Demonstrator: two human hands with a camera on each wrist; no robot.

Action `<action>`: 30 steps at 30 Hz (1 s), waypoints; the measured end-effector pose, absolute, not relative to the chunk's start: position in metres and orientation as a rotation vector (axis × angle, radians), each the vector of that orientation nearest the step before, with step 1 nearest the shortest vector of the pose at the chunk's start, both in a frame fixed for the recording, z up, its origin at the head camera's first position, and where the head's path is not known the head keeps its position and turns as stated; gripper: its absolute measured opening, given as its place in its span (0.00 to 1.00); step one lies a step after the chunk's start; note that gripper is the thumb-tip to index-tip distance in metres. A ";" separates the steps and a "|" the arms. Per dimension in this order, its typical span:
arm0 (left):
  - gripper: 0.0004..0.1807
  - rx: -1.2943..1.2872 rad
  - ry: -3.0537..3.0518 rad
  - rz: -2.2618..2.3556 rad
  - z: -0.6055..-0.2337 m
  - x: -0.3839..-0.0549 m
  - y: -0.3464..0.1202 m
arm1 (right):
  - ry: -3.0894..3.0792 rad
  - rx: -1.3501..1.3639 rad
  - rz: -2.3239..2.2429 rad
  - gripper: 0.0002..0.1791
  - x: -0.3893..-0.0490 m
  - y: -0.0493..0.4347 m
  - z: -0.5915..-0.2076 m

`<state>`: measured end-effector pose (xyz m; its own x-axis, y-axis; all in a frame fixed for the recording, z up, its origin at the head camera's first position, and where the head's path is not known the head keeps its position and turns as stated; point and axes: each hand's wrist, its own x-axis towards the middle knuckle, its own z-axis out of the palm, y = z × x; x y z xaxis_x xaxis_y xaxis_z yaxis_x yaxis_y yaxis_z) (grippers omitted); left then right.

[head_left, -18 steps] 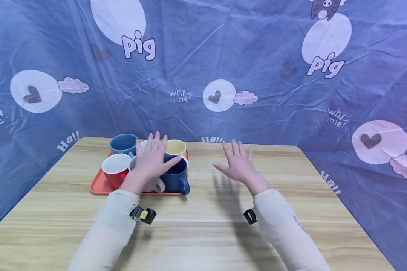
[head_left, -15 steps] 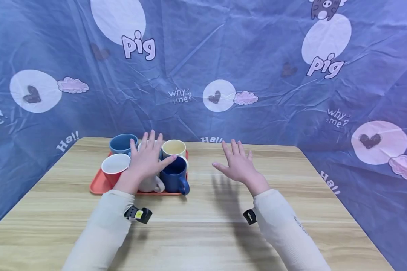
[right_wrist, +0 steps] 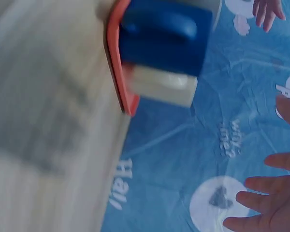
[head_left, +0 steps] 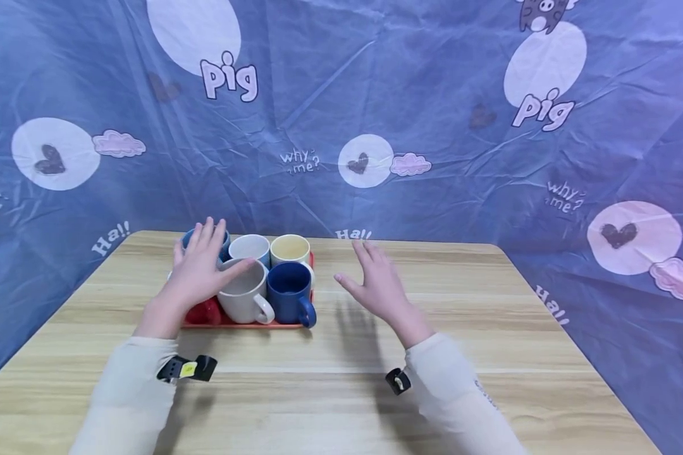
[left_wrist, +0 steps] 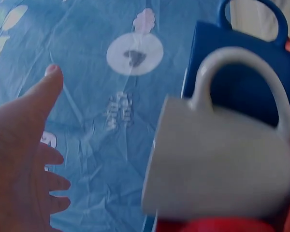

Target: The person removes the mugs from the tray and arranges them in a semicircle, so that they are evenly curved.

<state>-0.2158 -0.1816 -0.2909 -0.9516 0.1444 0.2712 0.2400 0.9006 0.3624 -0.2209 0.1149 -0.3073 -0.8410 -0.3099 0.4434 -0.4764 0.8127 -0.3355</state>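
Note:
My left hand [head_left: 196, 275], fingers spread, hovers above the left side of an orange-red tray [head_left: 287, 326] of mugs. It partly hides a red mug [head_left: 206, 312] and a teal-blue mug [head_left: 223, 243]. Just right of its thumb is a white mug [head_left: 241, 297] with its handle toward me; the left wrist view shows this white mug [left_wrist: 217, 164] apart from the hand. A navy mug [head_left: 288, 294] stands at the tray's front right. To the right of the tray, my right hand [head_left: 380, 287] is raised over the table with straight fingers, touching nothing.
Behind the front row stand a pale-lined mug [head_left: 250, 248] and a cream-yellow mug [head_left: 290, 248]. The wooden table [head_left: 432, 284] extends right and toward me. A blue printed cloth [head_left: 455, 189] hangs along its back and sides.
My left hand has moved left across the tray, uncovering the white mug and covering more of the red one. My right hand has shifted left toward the tray.

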 end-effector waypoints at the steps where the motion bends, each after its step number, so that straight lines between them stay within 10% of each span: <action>1: 0.52 -0.287 -2.820 -0.600 -0.292 -0.214 -0.186 | -2.592 0.602 0.666 0.37 -0.220 0.111 -0.311; 30: 0.64 -0.052 -2.777 -0.816 -0.371 -0.178 -0.259 | -2.613 0.491 1.294 0.13 -0.208 0.055 -0.378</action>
<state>-0.1785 -0.2593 -0.3713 -0.9690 -0.0348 0.2445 0.1030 0.8429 0.5282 -0.2078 0.0551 -0.3782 -0.9282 -0.2105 0.3068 -0.3716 0.5654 -0.7364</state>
